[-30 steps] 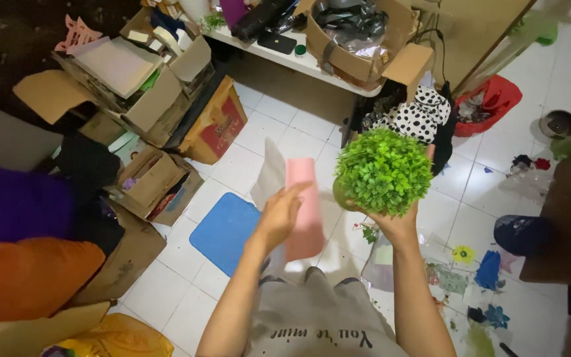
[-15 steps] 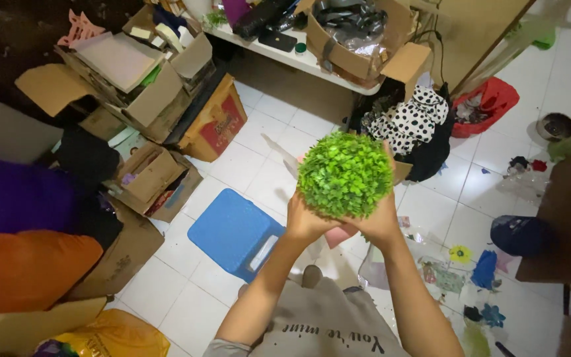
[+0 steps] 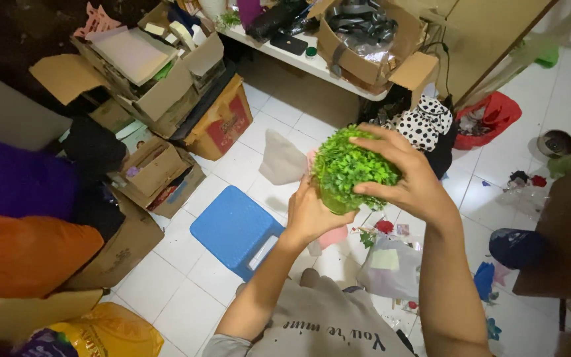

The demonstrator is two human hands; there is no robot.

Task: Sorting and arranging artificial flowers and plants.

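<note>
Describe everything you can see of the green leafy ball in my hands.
The green leafy ball is a round clump of small bright green leaves, plastic-looking, dense and intact. It is held in the air above the tiled floor. The left hand cups it from below and the right hand grips its top and side, fingers spread over the leaves.

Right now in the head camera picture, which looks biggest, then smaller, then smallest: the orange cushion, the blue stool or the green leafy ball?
1. Orange cushion
2. Blue stool
3. Green leafy ball, though it is held up nearer the camera, so it looks larger than it really is.
</note>
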